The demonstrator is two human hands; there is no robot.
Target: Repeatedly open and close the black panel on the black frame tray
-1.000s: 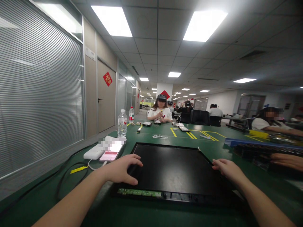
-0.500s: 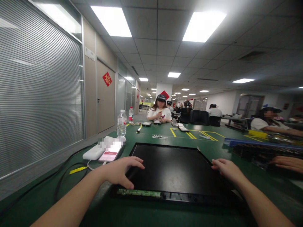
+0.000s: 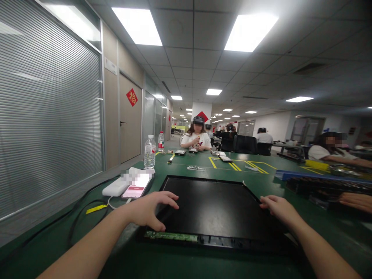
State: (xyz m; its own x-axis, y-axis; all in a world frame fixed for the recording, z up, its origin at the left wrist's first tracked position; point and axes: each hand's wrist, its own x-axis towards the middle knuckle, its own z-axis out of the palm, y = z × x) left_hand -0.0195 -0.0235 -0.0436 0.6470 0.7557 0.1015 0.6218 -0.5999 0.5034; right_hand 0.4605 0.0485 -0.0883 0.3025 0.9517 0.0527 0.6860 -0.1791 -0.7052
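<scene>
Flat on the green table [image 3: 95, 236] in front of me lies a black LCD screen panel [image 3: 209, 205] in a dark frame. A strip of green circuit board [image 3: 174, 236] runs along the left part of its near edge. My left hand [image 3: 148, 211] is over the panel's left edge, thumb and fingers spread apart, the thumb close above the circuit board. At the right edge, my right hand [image 3: 276, 207] has its fingers curled together, gripping the frame's rim. The undersides of both hands are hidden.
Left of the panel are a phone [image 3: 135, 190], a white power bank [image 3: 116, 186] and black cables [image 3: 77, 209]. Two bottles stand beyond, one a clear water bottle [image 3: 149, 152]. A co-worker's hand [image 3: 356, 201] is near dark parts at right. Another person [image 3: 197, 135] sits opposite.
My left hand has shifted very slightly to the right over the panel's edge. The co-worker's hand at right has moved a little to the right. The panel stays put.
</scene>
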